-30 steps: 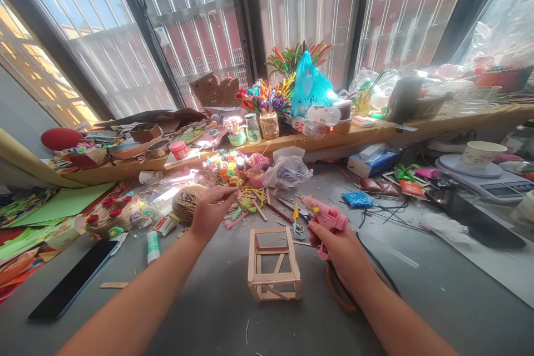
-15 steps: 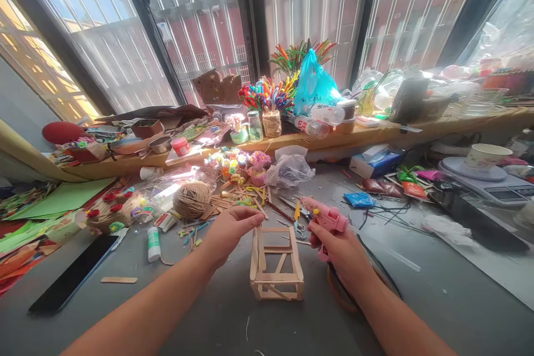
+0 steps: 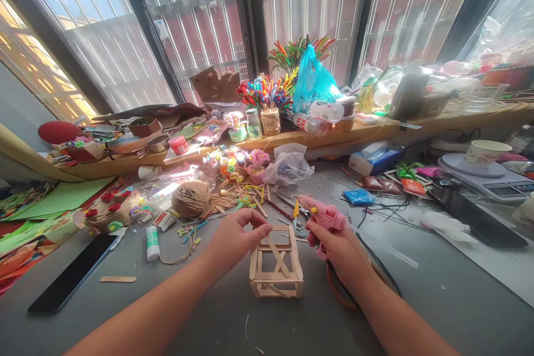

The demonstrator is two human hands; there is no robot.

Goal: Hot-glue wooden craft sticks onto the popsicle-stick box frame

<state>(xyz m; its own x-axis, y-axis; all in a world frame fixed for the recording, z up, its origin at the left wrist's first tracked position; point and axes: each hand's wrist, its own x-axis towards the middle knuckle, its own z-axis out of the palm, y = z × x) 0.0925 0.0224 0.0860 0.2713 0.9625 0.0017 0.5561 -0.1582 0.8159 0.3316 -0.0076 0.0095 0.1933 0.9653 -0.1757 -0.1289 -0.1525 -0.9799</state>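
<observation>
My left hand [image 3: 242, 232] pinches one end of a wooden craft stick [image 3: 277, 256]. The stick slants down to the right across the top of a box-shaped frame [image 3: 276, 277] built from craft sticks; whether it touches the frame I cannot tell. The frame stands on the grey table in front of me. In my right hand [image 3: 334, 247] is a pink hot glue gun [image 3: 327, 214], held to the right of the frame with its nozzle toward the upper left. Scissors [image 3: 298, 226] lie behind the frame, near the glue gun.
A ball of twine [image 3: 191, 198], a glue stick [image 3: 153, 243] and a phone [image 3: 73, 273] lie to the left. Loose craft sticks [image 3: 227, 200] are heaped behind my left hand. A kitchen scale [image 3: 500, 182] bearing a paper cup stands far right. The glue gun's cord [image 3: 380, 267] trails beside my right forearm.
My left hand has come from the craft stick pile toward me and right, bringing a stick over the frame. The stick has turned to a slant. My right hand with the glue gun has barely moved.
</observation>
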